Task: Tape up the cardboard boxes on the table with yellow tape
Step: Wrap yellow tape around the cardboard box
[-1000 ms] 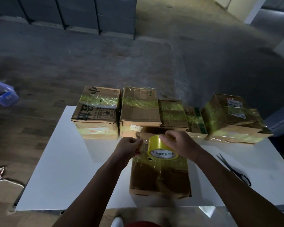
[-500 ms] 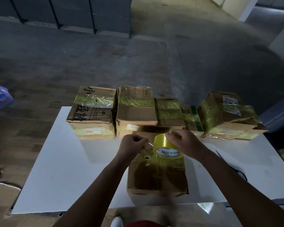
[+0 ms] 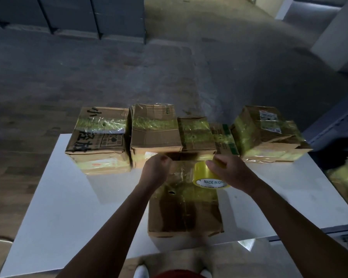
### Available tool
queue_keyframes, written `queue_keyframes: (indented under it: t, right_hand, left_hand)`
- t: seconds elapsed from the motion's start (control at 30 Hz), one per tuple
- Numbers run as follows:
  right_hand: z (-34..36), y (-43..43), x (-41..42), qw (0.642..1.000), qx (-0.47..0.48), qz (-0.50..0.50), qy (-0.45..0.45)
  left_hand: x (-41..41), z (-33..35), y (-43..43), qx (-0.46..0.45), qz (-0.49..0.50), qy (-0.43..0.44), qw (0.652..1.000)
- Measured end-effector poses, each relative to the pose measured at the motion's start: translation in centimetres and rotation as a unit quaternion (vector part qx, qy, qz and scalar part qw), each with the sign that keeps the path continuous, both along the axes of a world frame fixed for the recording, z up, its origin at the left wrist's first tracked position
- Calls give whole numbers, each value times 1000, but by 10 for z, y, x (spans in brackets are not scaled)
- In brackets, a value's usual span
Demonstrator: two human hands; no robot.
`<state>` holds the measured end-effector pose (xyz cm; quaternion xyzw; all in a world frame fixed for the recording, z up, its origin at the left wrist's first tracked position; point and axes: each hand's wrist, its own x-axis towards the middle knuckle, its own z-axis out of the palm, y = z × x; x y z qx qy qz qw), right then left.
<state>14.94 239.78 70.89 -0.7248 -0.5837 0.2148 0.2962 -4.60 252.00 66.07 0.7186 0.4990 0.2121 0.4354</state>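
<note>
Over the box [image 3: 185, 215] at the desk's [image 3: 68, 197] near edge, the left hand [image 3: 156, 169] pinches the tape end [image 3: 180, 171]; the right hand [image 3: 230, 173] grips the roll [image 3: 203, 174].

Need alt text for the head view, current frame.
Seen from above, a person's right hand holds a yellow tape roll over a cardboard box on a white table, while the left hand pinches the tape's loose end. A row of taped boxes lines the table's far edge.

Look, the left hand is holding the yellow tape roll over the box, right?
No. The head view shows the right hand holding the yellow tape roll over the box; the left hand pinches the tape end.
</note>
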Motion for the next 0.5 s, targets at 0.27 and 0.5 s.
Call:
queue_keyframes:
  t: [0.27,0.5]
  right_hand:
    - [1,-14,15,999,-24,-16,15]
    - [-1,-14,25,999,-30,-4,40]
  left_hand:
    - [-10,-39,32,52,-237,224,944]
    - [-25,-39,28,117,-193,380,897]
